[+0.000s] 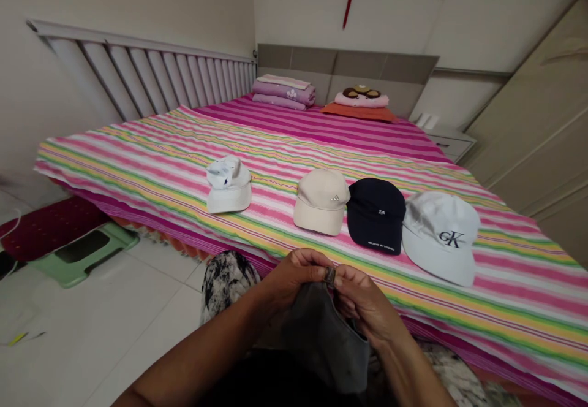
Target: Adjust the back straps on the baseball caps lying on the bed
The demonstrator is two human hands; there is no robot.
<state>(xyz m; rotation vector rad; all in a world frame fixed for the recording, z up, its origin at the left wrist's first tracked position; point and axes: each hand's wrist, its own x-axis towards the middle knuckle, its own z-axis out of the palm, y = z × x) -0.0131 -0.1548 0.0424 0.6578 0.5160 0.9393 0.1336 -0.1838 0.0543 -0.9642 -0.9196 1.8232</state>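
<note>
At the far left, on the floor, you have a green stool point(87, 257), well apart from the work. Next, on the striped bed sheet point(151, 155), lies a small white cap point(228, 186); it stands alone, so I think it is at little risk.

Your left hand point(296, 272) pinches the grey cap point(316, 333) near its small clasp point(329, 275), and the cap hangs over your lap. If you pull the 2 sides unevenly, the strap may twist or jam in the clasp. Behind it lies the beige cap point(321, 201).

Your right hand point(367, 303) grips the strap at the clasp's other side. If these fingertips slip, the cap could swing down from only 1 hand.

Further right are the navy cap point(375, 217) and the large white cap point(441, 235). They lie very close together, so 1 careless push of your forearm might disturb both.
</note>
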